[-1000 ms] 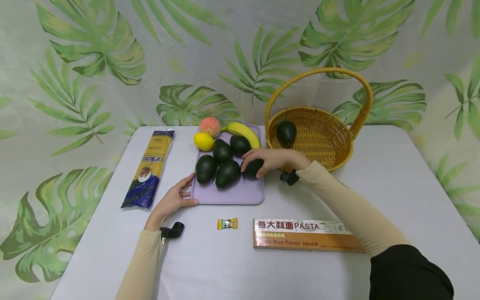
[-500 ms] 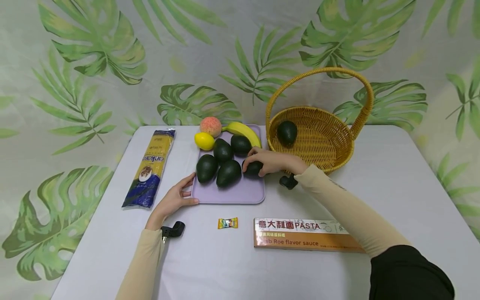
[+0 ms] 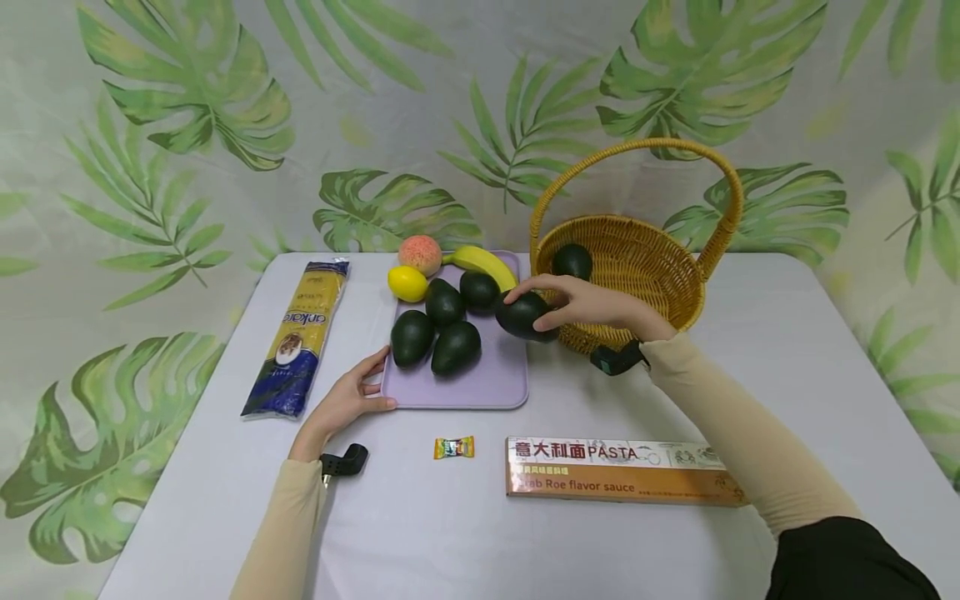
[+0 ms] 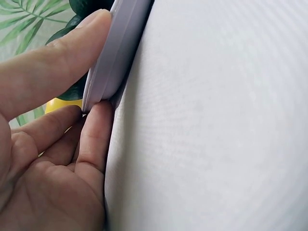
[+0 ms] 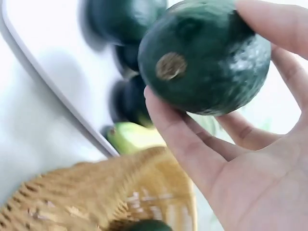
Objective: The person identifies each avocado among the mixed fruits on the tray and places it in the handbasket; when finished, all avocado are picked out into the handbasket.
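Observation:
My right hand (image 3: pixel 588 302) holds a dark green avocado (image 3: pixel 519 317) between thumb and fingers, raised over the right edge of the lilac tray (image 3: pixel 491 387) and close to the wicker basket (image 3: pixel 637 292). In the right wrist view, the brown stem scar of this avocado (image 5: pixel 207 57) faces the camera. My left hand (image 3: pixel 347 407) holds the tray's near left corner, thumb along the front side and fingers at the left side. On the tray lie several more avocados (image 3: pixel 456 348), a banana (image 3: pixel 483 265), a lemon (image 3: pixel 407 284) and a peach (image 3: pixel 420 254). Another avocado (image 3: pixel 572 261) sits inside the basket.
A bag of pasta (image 3: pixel 296 337) lies left of the tray. In front are a small wrapped candy (image 3: pixel 454 448) and a long pasta box (image 3: pixel 622 471), its right end near my right forearm. The basket's tall handle (image 3: pixel 637 143) arches over it.
My right hand has gripped the avocado at the tray's right side, lifted it and moved it rightward toward the basket. My left hand stays at the tray corner.

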`<state>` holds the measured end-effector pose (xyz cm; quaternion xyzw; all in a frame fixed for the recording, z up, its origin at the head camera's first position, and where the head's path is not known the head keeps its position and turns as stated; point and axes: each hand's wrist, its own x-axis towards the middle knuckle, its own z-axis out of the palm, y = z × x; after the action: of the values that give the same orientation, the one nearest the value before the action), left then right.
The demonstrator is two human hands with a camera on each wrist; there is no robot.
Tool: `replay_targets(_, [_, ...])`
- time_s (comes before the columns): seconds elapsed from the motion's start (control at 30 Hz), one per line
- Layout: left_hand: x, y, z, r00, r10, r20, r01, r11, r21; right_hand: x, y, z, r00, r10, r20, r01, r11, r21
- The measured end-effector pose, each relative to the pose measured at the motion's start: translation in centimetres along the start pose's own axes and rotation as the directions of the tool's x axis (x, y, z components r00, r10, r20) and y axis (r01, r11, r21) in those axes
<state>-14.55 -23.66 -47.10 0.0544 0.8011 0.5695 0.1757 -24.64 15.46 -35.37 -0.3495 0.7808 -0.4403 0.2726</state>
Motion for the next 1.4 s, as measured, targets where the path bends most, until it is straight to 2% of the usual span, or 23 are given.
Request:
replay_targets(0.17, [0.1, -0.2, 0.0, 1.000, -0.011, -0.009, 0.012, 1.000, 0.013, -2.1, 0.7, -1.8, 0.996, 0.015, -0.085, -0.005, 0.993, 0.118])
replay_targets(0.33, [0.1, -0.2, 0.0, 1.000, 0.000, 0.003, 0.000, 1.000, 0.006, -4.1, 2.1, -3.5, 0.982, 0.043, -0.186, 0.009, 0.962, 0.272])
replay_targets(0.43, [0.0, -0.2, 0.0, 1.000, 0.008, 0.015, -0.008, 1.000, -0.006, -5.2, 3.1, -4.6, 0.965, 0.069, -0.253, 0.020, 0.942, 0.335])
replay_targets(0.57, [0.0, -0.1, 0.0, 1.000, 0.007, 0.017, -0.007, 1.000, -0.007, -6.5, 4.0, -5.9, 0.933, 0.110, -0.343, 0.028, 0.927, 0.375])
replay_targets(0.73, [-0.1, 0.0, 0.0, 1.000, -0.007, 0.009, 0.007, 1.000, 0.008, -7.6, 4.9, -7.2, 0.898, 0.174, -0.405, 0.010, 0.911, 0.413])
replay_targets(0.9, [-0.2, 0.2, 0.0, 1.000, -0.004, 0.009, 0.004, 1.000, 0.003, -7.6, 5.7, -7.9, 0.876, 0.237, -0.420, -0.041, 0.904, 0.426])
replay_targets(1.17, [-0.1, 0.1, 0.0, 1.000, 0.000, 0.010, 0.000, 1.000, -0.003, -6.4, 6.4, -8.8, 0.843, 0.330, -0.425, -0.190, 0.921, 0.339])
replay_targets(1.4, [-0.1, -0.2, 0.0, 0.998, 0.053, 0.020, -0.054, 0.998, 0.019, -4.6, 7.4, -9.3, 0.807, 0.382, -0.450, -0.260, 0.915, 0.309])
